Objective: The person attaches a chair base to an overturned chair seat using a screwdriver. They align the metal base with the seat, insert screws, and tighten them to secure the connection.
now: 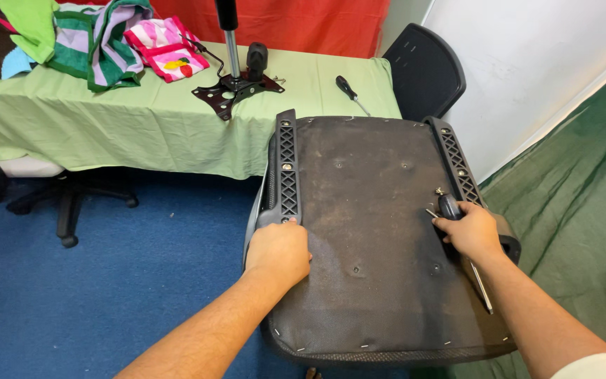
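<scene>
An upturned office chair seat with a dark fabric underside fills the middle of the view. My left hand grips its left edge, just below the left black plastic armrest bracket. My right hand holds a black-handled screwdriver near a small screw by the right armrest bracket. A thin metal rod lies on the seat under my right wrist.
Behind the seat stands a table with a green cloth carrying a chair gas-lift mechanism with its black plate, a second screwdriver and a pile of coloured fabrics. A black chair back leans at the wall. Blue carpet lies left, green sheet right.
</scene>
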